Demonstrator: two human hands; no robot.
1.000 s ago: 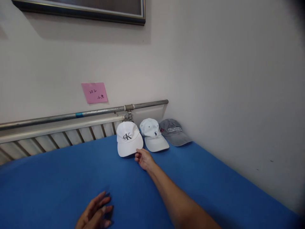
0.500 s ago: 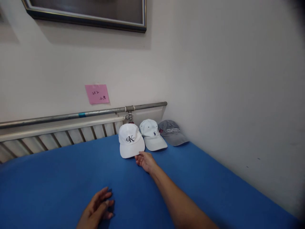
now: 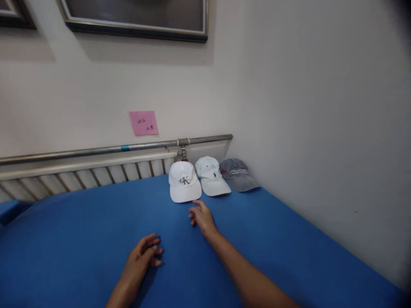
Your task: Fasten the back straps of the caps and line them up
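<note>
Three caps lie in a row at the far corner of a blue bed sheet (image 3: pixel 80 239): a white cap with a black logo (image 3: pixel 184 182), a pale white cap (image 3: pixel 210 176) and a grey cap (image 3: pixel 237 174). My right hand (image 3: pixel 201 217) hovers just short of the white logo cap's brim, fingers loosely apart, holding nothing. My left hand (image 3: pixel 143 256) rests on the sheet nearer to me, fingers curled loosely, with nothing in it.
A metal pipe (image 3: pixel 96 150) and a slatted bed rail (image 3: pixel 80 175) run along the back wall. A pink note (image 3: pixel 143 122) is stuck above them, under a framed picture (image 3: pixel 135 19). A plain wall (image 3: pixel 321 107) closes the right side.
My right hand has let go of the white logo cap's brim and drawn back a little. My left hand has slid forward on the sheet. The view has shifted slightly.
</note>
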